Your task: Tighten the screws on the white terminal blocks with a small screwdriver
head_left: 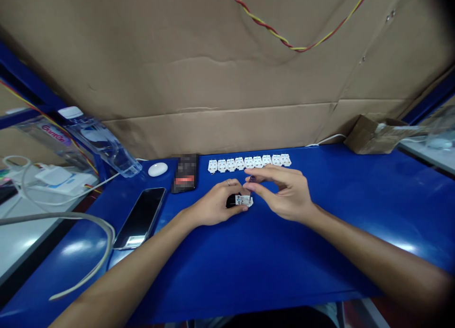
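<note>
The left hand (216, 205) pins a small white plug part (244, 200) against the blue table (270, 252), fingers closed around it. The right hand (284, 193) pinches a slim screwdriver (251, 188), tip down on that part. Just beyond both hands runs a row of white plug parts (249, 162); left of the left hand lies a dark phone (141, 217).

Dim, soft blur, warped edges, tabletop (320, 233) glare

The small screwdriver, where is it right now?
In the head view it stands near the table's middle, pinched in the right hand: the screwdriver points down onto the white plug part steadied by the left hand.
</note>
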Demonstrator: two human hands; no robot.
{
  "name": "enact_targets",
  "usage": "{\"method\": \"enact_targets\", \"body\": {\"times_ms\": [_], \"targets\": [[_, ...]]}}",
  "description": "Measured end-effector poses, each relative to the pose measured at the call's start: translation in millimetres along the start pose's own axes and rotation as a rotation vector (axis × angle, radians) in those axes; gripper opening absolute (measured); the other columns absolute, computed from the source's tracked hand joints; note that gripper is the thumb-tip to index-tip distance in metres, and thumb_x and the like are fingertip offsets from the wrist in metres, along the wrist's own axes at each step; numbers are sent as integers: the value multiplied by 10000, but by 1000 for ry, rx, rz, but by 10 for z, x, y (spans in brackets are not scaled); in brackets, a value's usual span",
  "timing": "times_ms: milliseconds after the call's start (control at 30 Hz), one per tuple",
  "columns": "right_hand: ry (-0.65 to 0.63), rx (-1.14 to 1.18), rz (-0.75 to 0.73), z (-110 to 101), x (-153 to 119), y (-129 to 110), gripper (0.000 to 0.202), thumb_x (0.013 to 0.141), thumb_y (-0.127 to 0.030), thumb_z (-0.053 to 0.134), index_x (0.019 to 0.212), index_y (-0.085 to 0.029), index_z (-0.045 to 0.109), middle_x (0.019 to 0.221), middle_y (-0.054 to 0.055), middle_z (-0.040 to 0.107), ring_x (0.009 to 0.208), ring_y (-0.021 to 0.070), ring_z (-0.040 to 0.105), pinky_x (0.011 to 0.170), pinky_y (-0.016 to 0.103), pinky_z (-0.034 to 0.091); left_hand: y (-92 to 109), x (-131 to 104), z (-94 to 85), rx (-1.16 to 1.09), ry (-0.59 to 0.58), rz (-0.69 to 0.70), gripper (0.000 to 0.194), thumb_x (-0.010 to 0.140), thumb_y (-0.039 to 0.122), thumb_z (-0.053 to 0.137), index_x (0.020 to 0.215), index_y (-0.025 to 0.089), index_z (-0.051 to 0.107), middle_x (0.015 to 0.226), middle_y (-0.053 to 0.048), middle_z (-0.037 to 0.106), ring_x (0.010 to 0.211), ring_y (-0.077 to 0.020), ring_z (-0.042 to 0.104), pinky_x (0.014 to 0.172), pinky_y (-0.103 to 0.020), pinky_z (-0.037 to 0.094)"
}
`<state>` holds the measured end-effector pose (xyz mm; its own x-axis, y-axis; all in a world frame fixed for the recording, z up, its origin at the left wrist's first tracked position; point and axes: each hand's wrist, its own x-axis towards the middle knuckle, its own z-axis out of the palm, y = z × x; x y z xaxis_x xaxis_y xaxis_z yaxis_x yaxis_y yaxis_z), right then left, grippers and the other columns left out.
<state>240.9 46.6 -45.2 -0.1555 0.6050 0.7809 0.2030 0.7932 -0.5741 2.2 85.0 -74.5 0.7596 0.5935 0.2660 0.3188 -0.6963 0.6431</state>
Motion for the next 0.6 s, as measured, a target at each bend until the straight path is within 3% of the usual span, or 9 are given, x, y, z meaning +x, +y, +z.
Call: {"method": "enact_targets", "body": {"times_ms": [167,300,467,600], "targets": [[-125,35,5,-47,-15,37,452,1011,-112,786,1433,-273,806,1284,48,892,1090,188,885,1034,333,729,4,1,5,5,-4,2,257,1053,316,813,1292,228,780,1276,-102,763,1210,-309,716,1062,-500,593],[-118,14,-63,-39,4,35,383,1015,-113,773,1368,-254,819,1212,54,890,1061,178,871,971,319,724,-11,-4,16,4,9,32,253,1066,304,798,1308,235,763,1307,-95,764,1237,-298,711,1090,-487,583],[31,-28,-159,-8,71,-21,271,914,-168,932,1167,-259,899,1000,37,877,845,158,826,802,297,702,-30,-18,18,22,-10,32,190,1083,305,776,1266,255,769,1302,-80,755,1207,-277,714,1054,-457,590],[48,-4,-116,4,52,-41,350,928,-111,893,1236,-279,893,944,15,876,769,143,799,720,288,673,-23,-20,16,25,-14,34,200,1089,299,766,1285,258,772,1322,-82,752,1224,-278,707,1073,-464,585]]}}
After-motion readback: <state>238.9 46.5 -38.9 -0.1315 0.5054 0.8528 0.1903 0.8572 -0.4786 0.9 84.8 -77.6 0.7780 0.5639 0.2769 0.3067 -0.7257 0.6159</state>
